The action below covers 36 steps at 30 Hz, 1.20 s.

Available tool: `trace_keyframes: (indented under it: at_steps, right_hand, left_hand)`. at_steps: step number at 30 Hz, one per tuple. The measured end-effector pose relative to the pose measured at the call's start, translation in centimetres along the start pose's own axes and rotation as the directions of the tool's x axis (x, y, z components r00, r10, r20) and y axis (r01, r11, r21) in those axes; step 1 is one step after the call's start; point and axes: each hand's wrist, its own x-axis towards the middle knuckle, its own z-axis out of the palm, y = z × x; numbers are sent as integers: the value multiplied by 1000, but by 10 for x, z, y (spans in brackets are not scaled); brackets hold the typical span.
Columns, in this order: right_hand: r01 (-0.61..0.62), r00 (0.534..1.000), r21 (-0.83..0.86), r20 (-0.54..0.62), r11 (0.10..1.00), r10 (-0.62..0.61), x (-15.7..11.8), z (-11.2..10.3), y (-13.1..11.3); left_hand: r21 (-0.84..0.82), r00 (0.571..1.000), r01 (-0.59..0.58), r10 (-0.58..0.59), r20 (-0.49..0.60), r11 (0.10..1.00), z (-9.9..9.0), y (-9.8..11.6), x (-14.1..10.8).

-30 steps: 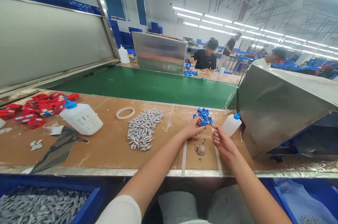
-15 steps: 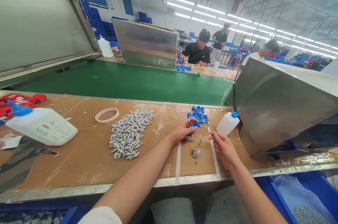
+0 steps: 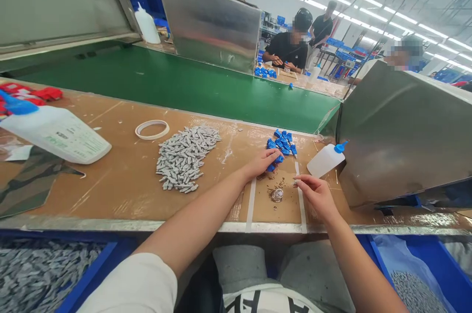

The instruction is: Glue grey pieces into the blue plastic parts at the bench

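Note:
My left hand (image 3: 261, 163) is closed, its fingertips around a small blue plastic part (image 3: 279, 159). Another blue part shows just under those fingers. Behind them lies a small pile of blue plastic parts (image 3: 283, 142). With thumb and forefinger pinched together, my right hand (image 3: 317, 196) holds a tiny pale grey piece (image 3: 295, 183), too small to make out in full. Between and below the hands, a small round cap-like holder (image 3: 277, 195) stands on the cardboard among brown spots. A white squeeze bottle with a blue tip (image 3: 326, 160) leans just beyond my right hand.
Left of my arm lies a heap of grey plastic parts (image 3: 186, 158), with a tape roll (image 3: 152, 129) behind it. A large white bottle (image 3: 70, 133) lies at far left. A green conveyor belt (image 3: 184, 87) runs behind; a metal housing (image 3: 401, 141) stands right. Co-workers sit across.
The view has tipped downward, showing more of the bins below. My left fingers have closed over the blue part. My right hand has turned slightly, bringing the tiny grey piece into sight.

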Motion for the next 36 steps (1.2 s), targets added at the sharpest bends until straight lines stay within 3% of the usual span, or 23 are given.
trace_keyframes:
  at_steps: [5, 9, 13, 18, 25, 28, 31, 33, 36]
  right_hand:
    - [199, 978, -273, 110, 941, -175, -1, 0, -6]
    - [401, 903, -379, 317, 834, -290, -1, 4, -17]
    - [518, 836, -432, 437, 738, -331, 1, 7, -22]
    - [554, 806, -444, 500, 705, -318, 5, 10, -19]
    - [451, 844, -458, 497, 766, -199, 6, 8, -31]
    - [332, 906, -360, 378, 872, -189, 14, 3, -32]
    - [164, 986, -107, 19, 981, -163, 28, 5, -19]
    - [112, 975, 96, -202, 989, -91, 38, 11, -5]
    - [122, 944, 261, -330, 958, -30, 49, 26, 12]
  left_hand:
    - [20, 999, 35, -35, 2, 999, 4, 0, -1]
    - [50, 999, 2, -5, 52, 999, 4, 3, -2]
    - [27, 995, -82, 80, 67, 996, 3, 1, 0]
    - [-12, 993, -85, 86, 83, 996, 5, -2, 1]
    - [63, 999, -26, 24, 33, 998, 0, -1, 1]
    - [156, 998, -31, 20, 66, 987, -4, 2, -1]
    - [207, 998, -19, 8, 56, 978, -6, 6, -5]
    - [208, 999, 41, -46, 20, 977, -4, 6, -7]
    - [228, 996, 86, -87, -9, 970, -2, 5, -10]
